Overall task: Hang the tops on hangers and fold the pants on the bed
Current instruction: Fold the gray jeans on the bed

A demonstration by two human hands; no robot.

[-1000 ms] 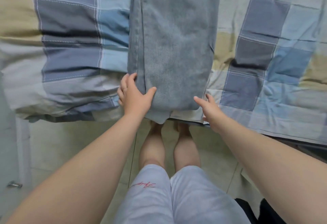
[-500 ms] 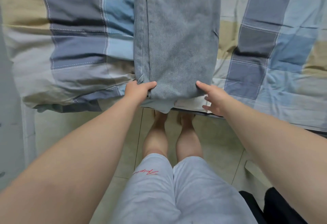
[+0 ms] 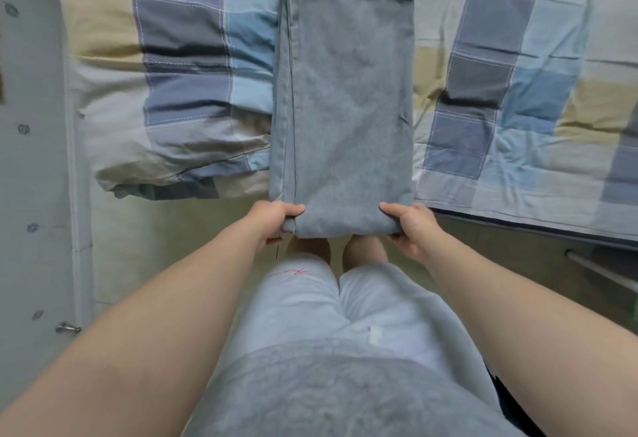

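the jeans (image 3: pixel 345 108) lie lengthwise on the bed (image 3: pixel 518 74), long axis running from frame centre to the top. the left hand (image 3: pixel 272 222) and right hand (image 3: pixel 411 226) each grip a near corner, equally close.

I have one view to report: the head camera, worn, facing steeply down and slightly forward. It sits close over the forearms. Left hand (image 3: pixel 272 221) and right hand (image 3: pixel 412 228) are mid-frame, pants (image 3: pixel 345 108) centred, bed (image 3: pixel 518 91) across the top, floor (image 3: pixel 155 236) beneath.
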